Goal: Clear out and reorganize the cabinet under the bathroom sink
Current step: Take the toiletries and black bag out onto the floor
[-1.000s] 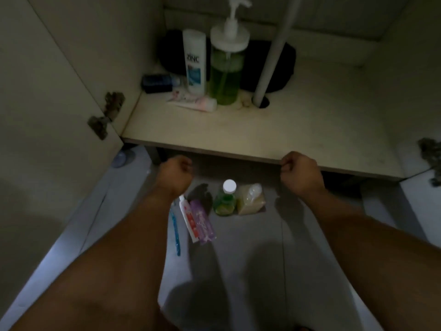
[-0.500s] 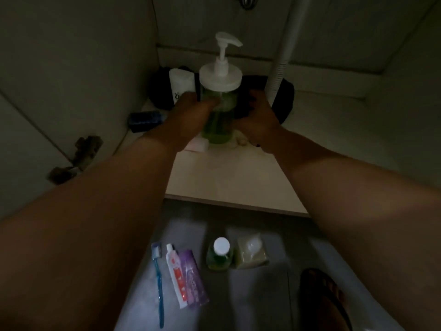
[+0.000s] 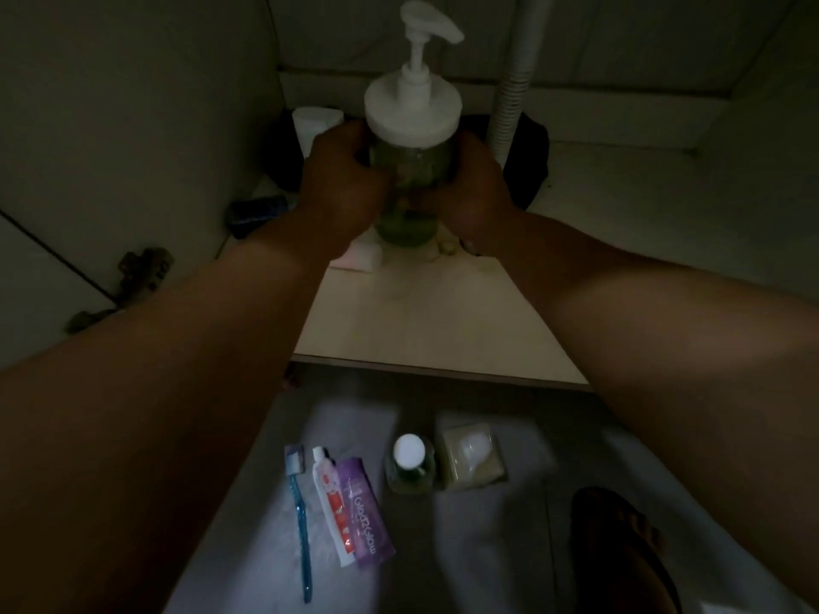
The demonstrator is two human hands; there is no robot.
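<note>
The head camera looks down into a dim cabinet with pale walls and a pale shelf (image 3: pixel 425 321) as its floor. Both hands wrap a pump bottle (image 3: pixel 412 139) of green liquid with a wide white cap: the left hand (image 3: pixel 343 188) grips its left side, the right hand (image 3: pixel 472 192) its right side, fingers curled tight on the glassy body. Whether the bottle's base touches the shelf cannot be told. Behind it, a ribbed white drain hose (image 3: pixel 509 99) runs down in front of a dark pouch (image 3: pixel 529 161). A white bottle (image 3: pixel 312 124) stands at the back left, a dark blue item (image 3: pixel 257 212) lies near the left wall, and a rusty hinge (image 3: pixel 137 277) sits on the open door.

Below the shelf edge, on the grey tiled floor (image 3: pixel 487 547), lie a blue toothbrush (image 3: pixel 299 511), a toothpaste tube (image 3: pixel 332 507), a purple sachet (image 3: pixel 365 516), a small green bottle (image 3: pixel 410 465) and a beige packet (image 3: pixel 469 458), side by side. A sandalled foot (image 3: pixel 620 547) shows at lower right.
</note>
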